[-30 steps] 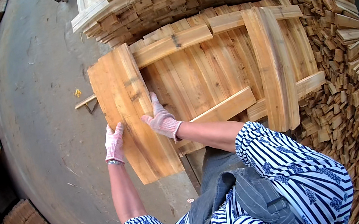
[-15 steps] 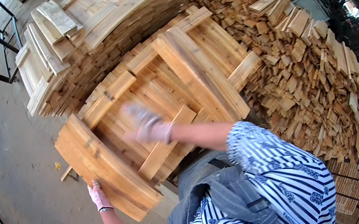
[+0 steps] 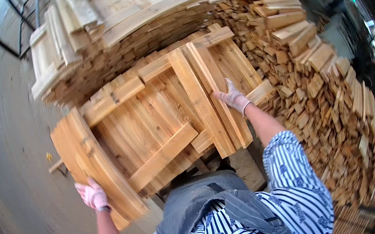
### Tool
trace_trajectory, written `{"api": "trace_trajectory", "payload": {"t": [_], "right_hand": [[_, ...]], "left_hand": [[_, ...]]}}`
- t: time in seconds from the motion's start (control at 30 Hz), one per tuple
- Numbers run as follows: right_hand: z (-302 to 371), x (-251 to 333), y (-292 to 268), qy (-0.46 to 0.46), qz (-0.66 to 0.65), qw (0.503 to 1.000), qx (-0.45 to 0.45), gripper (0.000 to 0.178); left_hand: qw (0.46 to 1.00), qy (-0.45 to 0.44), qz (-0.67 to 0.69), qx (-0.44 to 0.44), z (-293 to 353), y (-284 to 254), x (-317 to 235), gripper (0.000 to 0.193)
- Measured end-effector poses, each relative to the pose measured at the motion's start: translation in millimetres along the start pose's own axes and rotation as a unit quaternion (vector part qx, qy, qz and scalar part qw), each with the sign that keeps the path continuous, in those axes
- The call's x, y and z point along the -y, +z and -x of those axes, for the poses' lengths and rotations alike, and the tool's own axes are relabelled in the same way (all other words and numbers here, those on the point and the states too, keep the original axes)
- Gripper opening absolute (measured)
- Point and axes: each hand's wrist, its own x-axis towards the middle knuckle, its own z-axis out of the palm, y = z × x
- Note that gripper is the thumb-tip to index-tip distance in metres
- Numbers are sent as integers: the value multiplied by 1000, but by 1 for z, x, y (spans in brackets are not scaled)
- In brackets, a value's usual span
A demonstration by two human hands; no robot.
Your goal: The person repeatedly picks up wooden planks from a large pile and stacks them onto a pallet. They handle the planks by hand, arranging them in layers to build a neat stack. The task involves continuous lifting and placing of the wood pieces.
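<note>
The gloved left hand (image 3: 92, 195) grips the near edge of a loose plank (image 3: 94, 168), fingers closed on it, tilting it up against the left side of a slatted wooden panel (image 3: 162, 116), seemingly to square it with the frame. Across the panel, the gloved right hand (image 3: 233, 98) lies open and flat on a pair of upright battens (image 3: 209, 98), apparently steadying them rather than grasping. Beyond both hands stands a stack of finished panels (image 3: 117, 29); right of the right hand rises a heap of short offcuts (image 3: 320, 73). Left of the plank runs a bare concrete floor (image 3: 11, 168) in a workshop.
</note>
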Motion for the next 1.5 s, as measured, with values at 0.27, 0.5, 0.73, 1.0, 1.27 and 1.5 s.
{"api": "trace_trajectory", "payload": {"t": [0.27,0.5,0.73,1.0,1.27,1.5], "right_hand": [[24,22,0,-69,-12,998,-5,106],[120,183,156,-112,-85,976,169,108],[143,201,368,-140,29,984,104,94],[61,164,222,-376,37,922,-83,77],[-25,-25,46,-49,142,983,-101,71],[27,85,1,-65,166,975,-129,84]], "left_hand": [[932,-87,265,233,0,-68,6,73],[828,-109,471,285,-1,-18,59,53],[865,-47,434,246,-9,-17,26,44],[840,-106,471,248,-25,36,81,63],[956,-1,264,127,-10,13,36,76],[984,40,-174,-6,42,0,-94,87]]}}
